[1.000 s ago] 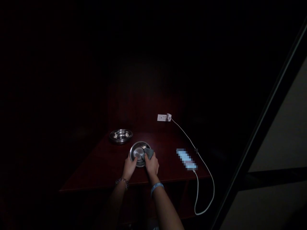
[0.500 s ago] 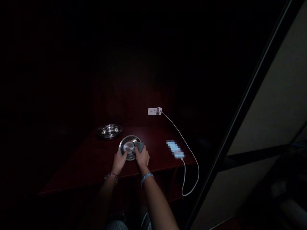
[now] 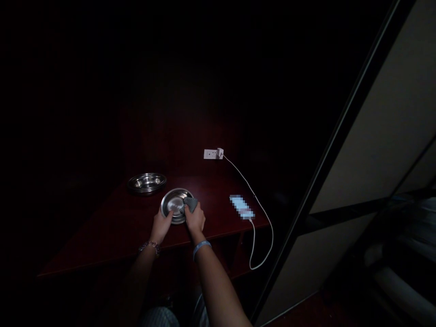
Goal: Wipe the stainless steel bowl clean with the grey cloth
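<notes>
A shiny round metal bowl (image 3: 173, 205) is tilted toward me above the front part of the dark red desk (image 3: 218, 200). My left hand (image 3: 161, 225) grips its near left rim, thumb over the inside. In my right hand (image 3: 195, 220) is a grey cloth (image 3: 191, 204), pressed against the bowl's right inner side. The fingers beneath the cloth are partly hidden. Farther back on the left stand several stacked metal bowls (image 3: 147, 183).
A phone (image 3: 241, 207) with a blurred screen lies on the desk's right side. Its white cable (image 3: 271, 231) hangs over the front edge and runs to a charger in the wall socket (image 3: 213, 154). A pale panel (image 3: 361, 168) with a dark frame stands at the right.
The whole view has shifted, so everything sits slightly farther left and higher. The cloth in my right hand has moved a little against the bowl's inside. Both grips stay the same.
</notes>
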A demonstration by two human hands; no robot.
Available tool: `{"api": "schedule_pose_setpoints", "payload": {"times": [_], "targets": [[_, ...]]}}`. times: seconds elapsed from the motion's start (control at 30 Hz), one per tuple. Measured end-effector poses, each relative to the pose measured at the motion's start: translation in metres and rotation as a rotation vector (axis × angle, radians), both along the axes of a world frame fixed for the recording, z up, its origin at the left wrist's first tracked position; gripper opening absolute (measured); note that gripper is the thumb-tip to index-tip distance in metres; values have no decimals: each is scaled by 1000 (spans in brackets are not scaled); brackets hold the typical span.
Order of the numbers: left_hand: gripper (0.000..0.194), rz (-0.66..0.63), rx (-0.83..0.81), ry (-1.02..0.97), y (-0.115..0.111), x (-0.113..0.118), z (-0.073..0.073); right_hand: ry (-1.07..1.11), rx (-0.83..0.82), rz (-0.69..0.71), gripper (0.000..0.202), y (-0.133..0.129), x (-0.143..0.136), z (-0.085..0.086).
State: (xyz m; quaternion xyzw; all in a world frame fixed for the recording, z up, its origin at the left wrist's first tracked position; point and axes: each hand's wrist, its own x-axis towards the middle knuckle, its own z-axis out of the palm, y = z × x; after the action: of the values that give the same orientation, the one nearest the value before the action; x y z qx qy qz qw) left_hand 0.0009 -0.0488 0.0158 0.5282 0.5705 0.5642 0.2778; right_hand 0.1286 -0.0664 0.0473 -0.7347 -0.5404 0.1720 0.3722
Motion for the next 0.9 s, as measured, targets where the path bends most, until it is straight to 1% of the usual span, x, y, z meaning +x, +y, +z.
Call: {"api": "schedule_pose_setpoints", "payload": {"times": [0.2,0.9], "targets": [[40,1,-3,-8,0,0,0,10,1,1,41,0,0,0],[39,9,6,-10,-1,1,1,8,-13,-5,45,0,0,0]]}}
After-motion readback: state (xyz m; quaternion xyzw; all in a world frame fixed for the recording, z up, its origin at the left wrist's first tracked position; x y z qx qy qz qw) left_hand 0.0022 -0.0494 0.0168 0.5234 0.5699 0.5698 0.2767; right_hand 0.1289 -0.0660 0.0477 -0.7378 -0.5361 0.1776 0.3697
